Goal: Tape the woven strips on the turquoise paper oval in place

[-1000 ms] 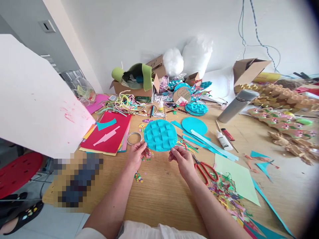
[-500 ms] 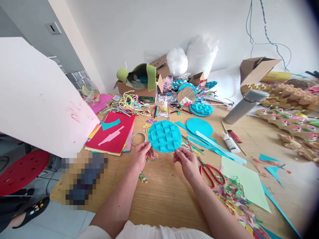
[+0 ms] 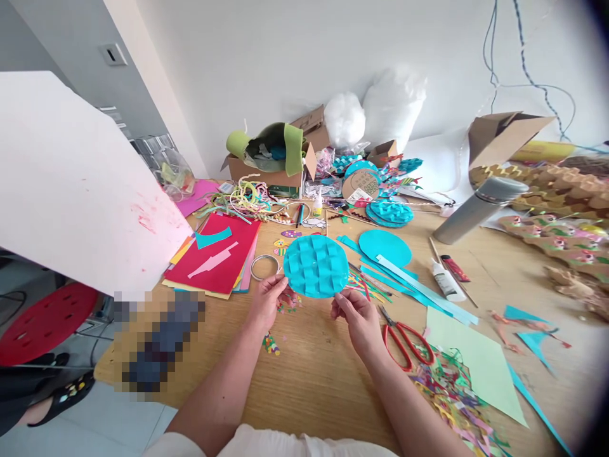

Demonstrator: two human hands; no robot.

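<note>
A round blue paper disc (image 3: 316, 265) with a woven, puffed surface is held up over the table between both hands. My left hand (image 3: 273, 298) pinches its lower left edge between thumb and fingers. At its lower right edge, my right hand (image 3: 356, 316) grips it the same way. Behind it to the right lies a flat blue paper circle (image 3: 384, 248) by several blue strips. Scissors with red handles (image 3: 404, 339) lie right of my right hand. A silver ring of tape (image 3: 264, 267) sits beyond my left hand.
Red paper sheets (image 3: 228, 254) are stacked at left. A grey flask (image 3: 478, 209), a white glue bottle (image 3: 447, 282), a pale green sheet (image 3: 476, 362) and paper scraps (image 3: 451, 397) occupy the right. Boxes and craft pieces line the wall. A red stool (image 3: 47, 324) stands left.
The view has shifted slightly, so most things on the table sit a little further right. The disc is tipped a bit differently; both hands keep their hold on it.
</note>
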